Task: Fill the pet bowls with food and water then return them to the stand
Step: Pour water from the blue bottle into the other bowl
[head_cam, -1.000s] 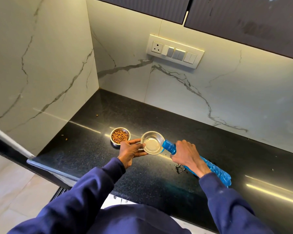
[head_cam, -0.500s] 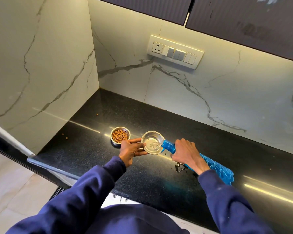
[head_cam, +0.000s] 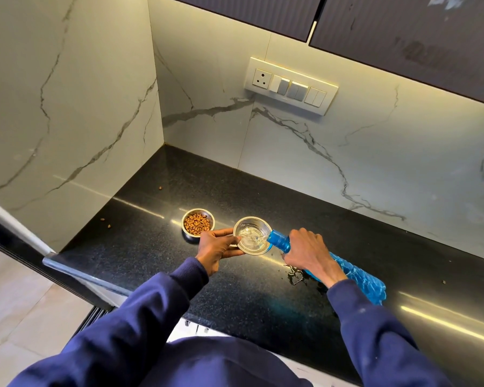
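Two small steel bowls sit on the black counter (head_cam: 157, 247). The left bowl (head_cam: 198, 220) is full of brown kibble. The right bowl (head_cam: 252, 235) holds clear water. My left hand (head_cam: 217, 247) grips the water bowl's near-left rim, thumb and fingers around it. My right hand (head_cam: 305, 248) holds a blue plastic bottle (head_cam: 358, 280) tilted low, its open neck (head_cam: 278, 240) at the bowl's right rim, with water running into the bowl.
A small puddle (head_cam: 295, 275) lies on the counter under the bottle. Loose kibble pieces (head_cam: 106, 223) are scattered at the left. Marble walls close off the left and back, with a switch panel (head_cam: 289, 85) on the back wall. The counter edge (head_cam: 76, 270) drops to the floor.
The bottle has tipped further and water now streams into the right bowl, which holds more water. Both hands stay in nearly the same places.
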